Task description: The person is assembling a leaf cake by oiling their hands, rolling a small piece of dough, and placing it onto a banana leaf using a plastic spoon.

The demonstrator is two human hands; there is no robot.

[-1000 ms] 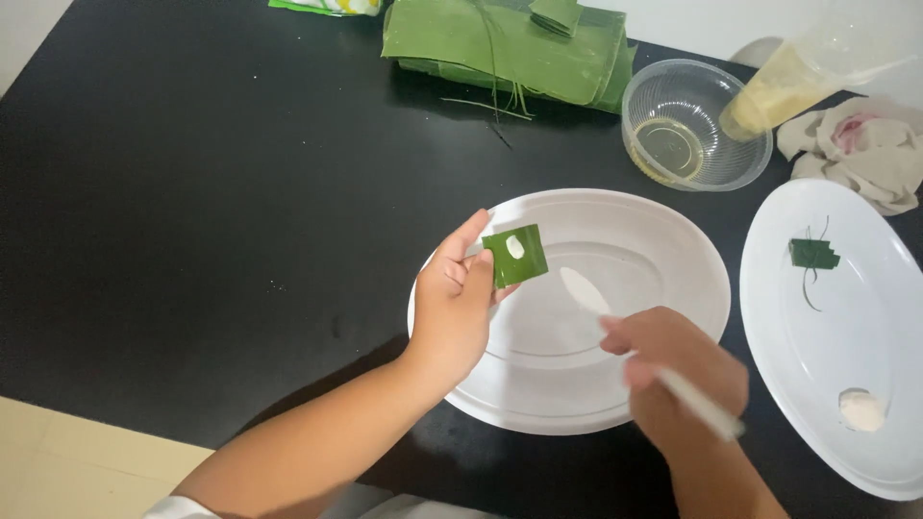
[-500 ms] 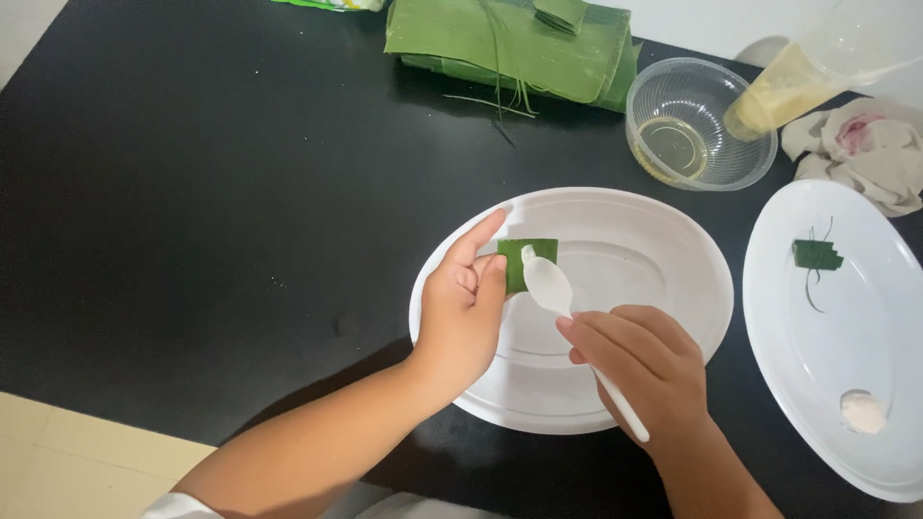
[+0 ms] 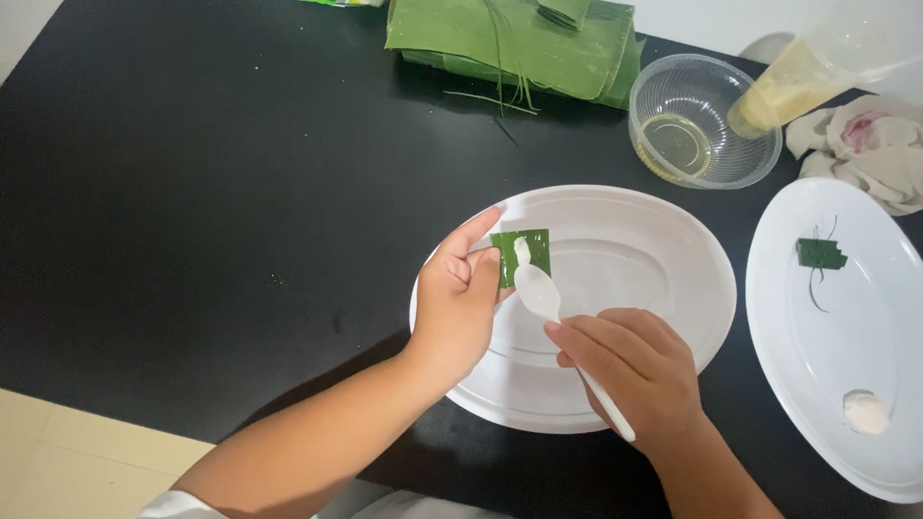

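My left hand (image 3: 460, 298) pinches a small green leaf square (image 3: 524, 252) over the left part of a white oval plate (image 3: 663, 317). A smear of white paste lies on the leaf. My right hand (image 3: 639, 370) grips a white plastic spoon (image 3: 538, 293) by its handle, and the spoon's bowl touches the lower edge of the leaf. Both hands hover just above the plate.
A second white plate (image 3: 865, 327) on the right carries a folded green leaf parcel (image 3: 820, 254) and a white dough lump (image 3: 866, 411). Behind are a clear bowl with oil (image 3: 702, 120), a tilted plastic cup (image 3: 812, 72), a crumpled cloth (image 3: 865, 144) and a stack of banana leaves (image 3: 519, 38).
The spoon has moved left from over the plate to the leaf and spread the white dab into a streak. My left hand has tilted the leaf flatter.
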